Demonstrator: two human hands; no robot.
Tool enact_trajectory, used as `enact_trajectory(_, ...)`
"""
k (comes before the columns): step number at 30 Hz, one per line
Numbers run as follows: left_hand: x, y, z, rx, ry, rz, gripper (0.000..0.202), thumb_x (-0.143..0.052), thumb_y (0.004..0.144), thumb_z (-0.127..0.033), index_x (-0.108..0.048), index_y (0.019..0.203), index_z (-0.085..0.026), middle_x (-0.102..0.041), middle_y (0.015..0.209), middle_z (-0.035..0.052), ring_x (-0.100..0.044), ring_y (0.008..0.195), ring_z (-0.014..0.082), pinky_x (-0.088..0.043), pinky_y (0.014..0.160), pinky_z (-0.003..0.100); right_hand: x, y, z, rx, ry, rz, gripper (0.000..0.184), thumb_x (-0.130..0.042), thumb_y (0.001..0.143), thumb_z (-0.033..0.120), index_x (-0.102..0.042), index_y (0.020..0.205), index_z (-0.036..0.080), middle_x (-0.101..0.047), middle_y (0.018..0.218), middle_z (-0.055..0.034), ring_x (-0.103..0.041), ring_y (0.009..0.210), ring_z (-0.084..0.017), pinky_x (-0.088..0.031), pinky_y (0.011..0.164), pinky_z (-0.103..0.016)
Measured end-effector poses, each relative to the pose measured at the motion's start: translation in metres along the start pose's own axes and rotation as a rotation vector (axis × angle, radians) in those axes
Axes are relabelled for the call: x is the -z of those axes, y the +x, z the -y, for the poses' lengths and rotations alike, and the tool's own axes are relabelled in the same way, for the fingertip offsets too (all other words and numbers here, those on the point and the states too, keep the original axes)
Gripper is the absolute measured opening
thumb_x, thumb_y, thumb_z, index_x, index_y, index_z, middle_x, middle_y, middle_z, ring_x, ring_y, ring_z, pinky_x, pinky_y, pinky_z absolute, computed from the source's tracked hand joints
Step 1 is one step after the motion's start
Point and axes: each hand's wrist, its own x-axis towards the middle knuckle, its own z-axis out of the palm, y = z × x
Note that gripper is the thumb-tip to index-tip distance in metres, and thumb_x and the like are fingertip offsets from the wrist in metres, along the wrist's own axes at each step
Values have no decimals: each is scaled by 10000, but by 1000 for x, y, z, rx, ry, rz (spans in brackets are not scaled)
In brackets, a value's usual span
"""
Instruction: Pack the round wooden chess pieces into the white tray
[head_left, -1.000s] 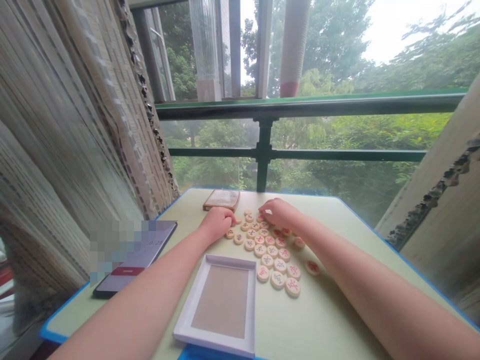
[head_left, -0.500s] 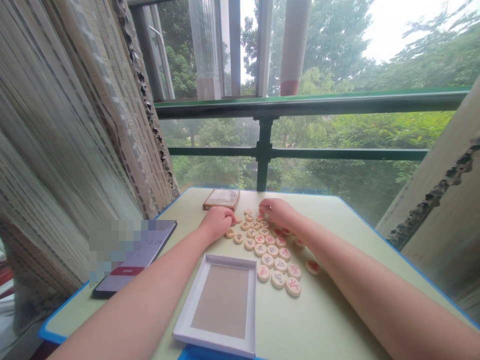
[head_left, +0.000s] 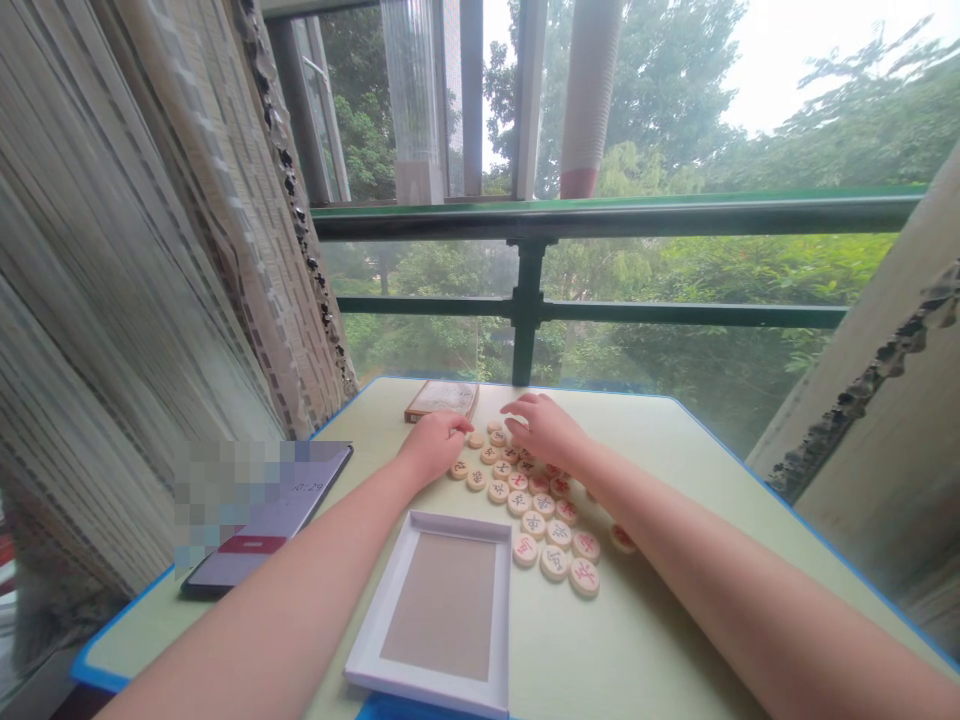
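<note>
- Left hand: curled beside xiangqi pieces, lower middle of frame; its grip I cannot tell.
- Right hand: fingers spread, near these pieces.

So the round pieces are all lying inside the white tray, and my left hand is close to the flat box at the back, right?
Not quite: the round pieces aren't inside the white tray. The head view shows them spread on the table beside and beyond it. Your left hand is indeed close to the flat box.
</note>
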Motion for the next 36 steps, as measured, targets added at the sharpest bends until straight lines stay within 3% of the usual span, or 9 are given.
enact_trajectory(4,-1,-1,-1,-46,7,57,259,-465,736,-222,-700,841,-198,-651,931,37,-588,837,164,-442,814,270,-4,-3,14,123,-22,92,347,-366,878,358,-616,1102,269,-586,1160,-28,-490,994,-211,-337,879,-314)
enact_trajectory(8,0,-4,-1,-48,3,80,244,-527,743,-353,-690,833,-195,-650,843,26,-558,675,141,-446,681,266,-4,-4,19,75,-56,104,340,-403,857,377,-624,1069,229,-608,1110,-61,-489,974,-226,-341,855,-315)
enact_trajectory(13,2,-4,-2,-9,-6,86,250,-564,722,-411,-662,788,-191,-655,832,16,-533,625,132,-423,611,256,-3,-2,14,9,-103,81,318,-384,857,325,-656,982,216,-641,991,-81,-494,904,-232,-361,793,-307)
enact_trajectory(20,2,-1,-3,20,11,72,298,-438,812,-374,-657,762,-179,-650,804,39,-562,730,164,-424,676,273,-2,2,3,-88,-97,91,304,-431,803,226,-690,960,237,-651,1004,-57,-488,912,-236,-372,753,-299)
enact_trajectory(27,-1,1,1,-16,98,83,351,-401,831,-350,-672,716,-160,-617,873,75,-581,819,187,-439,810,310,-3,4,-3,-145,-81,67,275,-484,788,311,-690,944,217,-665,918,-75,-508,885,-230,-387,720,-289)
enact_trajectory(32,-2,1,3,-37,103,79,358,-389,840,-332,-662,692,-153,-608,860,84,-574,812,182,-438,816,322,-4,5,-3,-148,-74,63,232,-500,777,305,-701,829,200,-666,878,-88,-518,864,-243,-393,700,-299)
enact_trajectory(36,-1,0,3,-45,98,87,354,-394,839,-335,-661,698,-151,-610,853,88,-572,811,186,-440,811,333,-5,5,-3,-145,36,1,180,-528,757,218,-665,868,179,-662,887,-75,-538,851,-209,-406,718,-275)
